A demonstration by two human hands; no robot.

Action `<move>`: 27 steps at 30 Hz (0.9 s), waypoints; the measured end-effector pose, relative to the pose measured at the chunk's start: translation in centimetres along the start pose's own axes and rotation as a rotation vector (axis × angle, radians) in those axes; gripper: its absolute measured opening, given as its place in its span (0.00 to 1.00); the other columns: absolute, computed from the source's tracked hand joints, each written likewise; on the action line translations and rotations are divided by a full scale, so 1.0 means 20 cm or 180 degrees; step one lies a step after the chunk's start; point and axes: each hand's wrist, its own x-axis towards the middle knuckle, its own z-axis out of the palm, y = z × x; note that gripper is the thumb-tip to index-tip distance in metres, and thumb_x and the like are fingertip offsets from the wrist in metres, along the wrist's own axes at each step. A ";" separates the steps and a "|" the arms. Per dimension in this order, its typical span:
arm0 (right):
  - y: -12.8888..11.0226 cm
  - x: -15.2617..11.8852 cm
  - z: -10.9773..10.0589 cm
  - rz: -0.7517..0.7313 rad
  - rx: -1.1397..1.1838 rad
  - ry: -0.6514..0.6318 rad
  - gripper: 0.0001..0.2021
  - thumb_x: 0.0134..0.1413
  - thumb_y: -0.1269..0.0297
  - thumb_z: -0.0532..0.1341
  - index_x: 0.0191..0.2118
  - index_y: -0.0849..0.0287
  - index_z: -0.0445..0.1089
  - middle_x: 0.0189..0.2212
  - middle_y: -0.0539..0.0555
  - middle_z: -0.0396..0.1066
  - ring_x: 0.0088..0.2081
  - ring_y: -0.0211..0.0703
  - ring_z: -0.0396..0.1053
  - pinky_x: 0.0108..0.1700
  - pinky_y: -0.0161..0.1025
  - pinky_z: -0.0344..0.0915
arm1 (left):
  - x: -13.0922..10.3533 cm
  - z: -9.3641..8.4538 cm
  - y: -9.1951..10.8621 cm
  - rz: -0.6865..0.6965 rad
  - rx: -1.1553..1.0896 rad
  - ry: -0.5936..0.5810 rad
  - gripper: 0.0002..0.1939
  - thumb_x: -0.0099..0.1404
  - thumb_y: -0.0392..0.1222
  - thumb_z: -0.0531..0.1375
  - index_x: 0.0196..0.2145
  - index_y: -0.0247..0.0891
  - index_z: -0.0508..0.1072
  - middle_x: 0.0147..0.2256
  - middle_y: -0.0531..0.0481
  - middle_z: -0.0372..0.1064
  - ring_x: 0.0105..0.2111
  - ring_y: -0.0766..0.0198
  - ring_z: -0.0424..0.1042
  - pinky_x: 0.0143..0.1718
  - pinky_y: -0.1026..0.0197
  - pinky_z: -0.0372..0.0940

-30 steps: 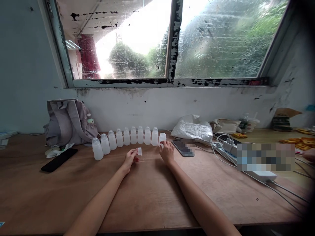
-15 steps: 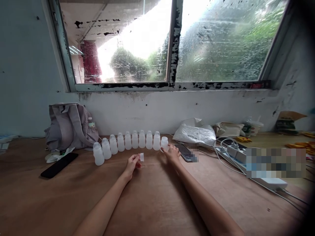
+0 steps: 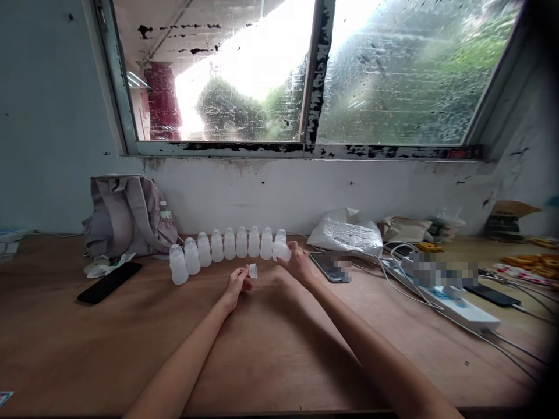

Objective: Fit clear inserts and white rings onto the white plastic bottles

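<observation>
Between the fingers of my left hand (image 3: 239,284) is a small white cap (image 3: 253,271), held just above the table. My right hand (image 3: 299,262) grips a white translucent bottle (image 3: 280,251) without a cap, tilted with its mouth toward the left. That bottle partly covers the last bottle (image 3: 280,235) at the right end of a curved row. Several matching bottles stand upright in the row, all with clear tops, from the nearest one (image 3: 178,265) at the left to one (image 3: 266,244) beside my right hand.
A grey backpack (image 3: 126,218) leans at the back left, with a black phone-like slab (image 3: 110,283) before it. To the right lie a phone (image 3: 326,266), a silvery plastic bag (image 3: 347,234) and a white power strip (image 3: 471,313) with trailing cables.
My right hand has lifted the capless bottle off the table, tipping it and bringing it left toward my left hand. The cap stays in my left hand. The view has shifted slightly.
</observation>
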 end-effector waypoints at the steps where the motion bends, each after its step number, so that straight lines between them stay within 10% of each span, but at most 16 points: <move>1: -0.05 -0.05 0.00 -0.0308 0.0056 -0.0041 0.22 0.42 0.55 0.59 0.43 0.62 0.59 0.36 0.58 0.67 0.38 0.48 0.62 0.43 0.43 0.52 | 0.00 0.00 0.00 -0.0001 -0.0017 0.0001 0.21 0.50 0.58 0.57 0.28 0.35 0.64 0.26 0.52 0.64 0.17 0.73 0.64 0.20 0.69 0.61; 8: -0.20 -0.29 -0.01 -0.1049 0.0300 -0.0329 0.21 0.45 0.59 0.60 0.47 0.56 0.60 0.39 0.57 0.66 0.42 0.50 0.60 0.44 0.43 0.54 | 0.00 -0.01 0.00 0.0035 -0.0010 0.0054 0.21 0.49 0.58 0.58 0.27 0.35 0.63 0.21 0.56 0.59 0.16 0.73 0.62 0.18 0.68 0.59; 27: -0.17 -0.31 -0.03 -0.1068 0.0315 -0.0229 0.24 0.45 0.62 0.61 0.51 0.54 0.59 0.41 0.57 0.63 0.43 0.50 0.59 0.45 0.45 0.57 | -0.01 -0.03 0.00 0.0215 0.0036 0.0035 0.16 0.48 0.47 0.61 0.35 0.38 0.70 0.30 0.51 0.65 0.21 0.72 0.64 0.19 0.70 0.58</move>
